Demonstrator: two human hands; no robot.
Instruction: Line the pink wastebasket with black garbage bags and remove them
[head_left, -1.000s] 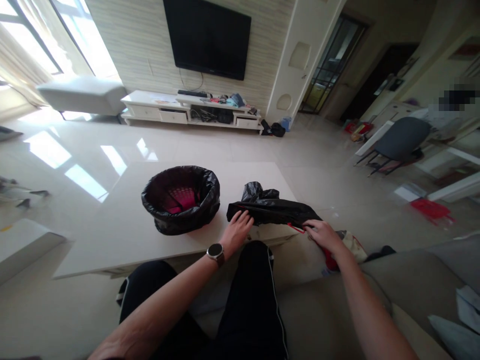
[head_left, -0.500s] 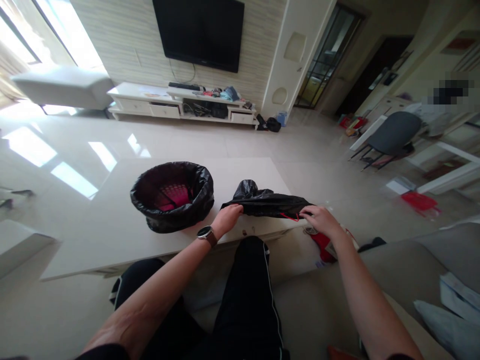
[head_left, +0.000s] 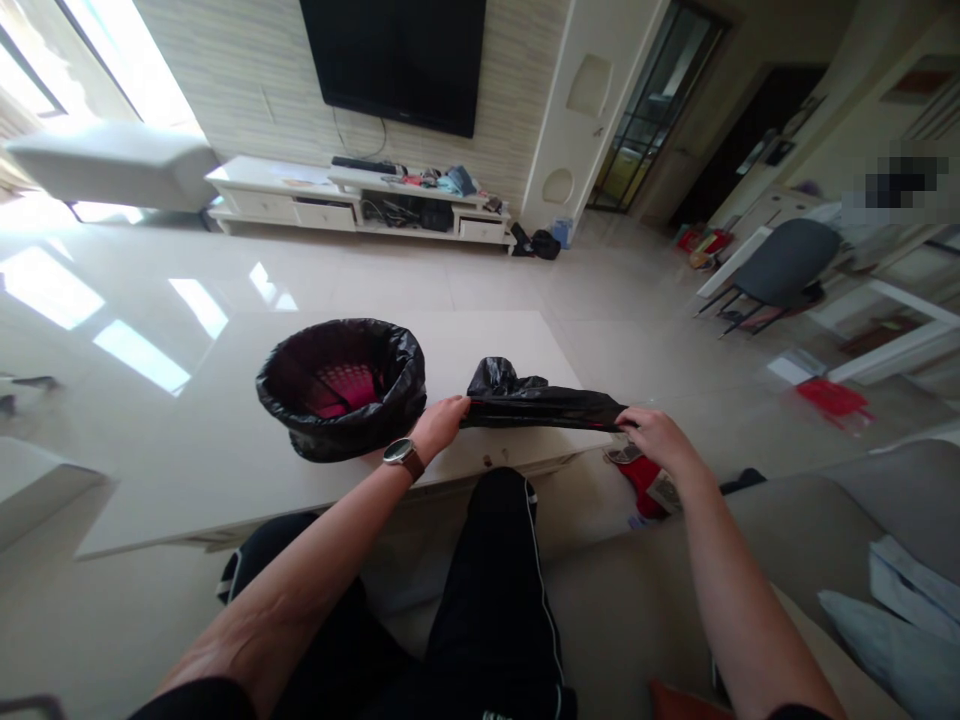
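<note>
A loose black rubbish bag (head_left: pixel 536 403) lies stretched along the near edge of the white low table (head_left: pixel 225 450). My left hand (head_left: pixel 439 424), with a watch on the wrist, is closed on the bag's left end. My right hand (head_left: pixel 656 438) is closed on its right end, past the table's corner. The bag runs taut between them, with a bunched lump at its back left. To the left stands a red bin lined with a black bag (head_left: pixel 341 385), its mouth open.
My black-trousered legs (head_left: pixel 495 600) are under the table edge, and I sit on a grey sofa (head_left: pixel 825 540). Red packaging (head_left: pixel 649 485) lies on the floor by my right hand. A TV stand (head_left: pixel 352 200), a grey chair (head_left: pixel 787 265) and glossy floor lie beyond.
Both hands have drawn apart along the bag and closed on its ends, pulling it flatter and straighter. The view has shifted slightly to the right.
</note>
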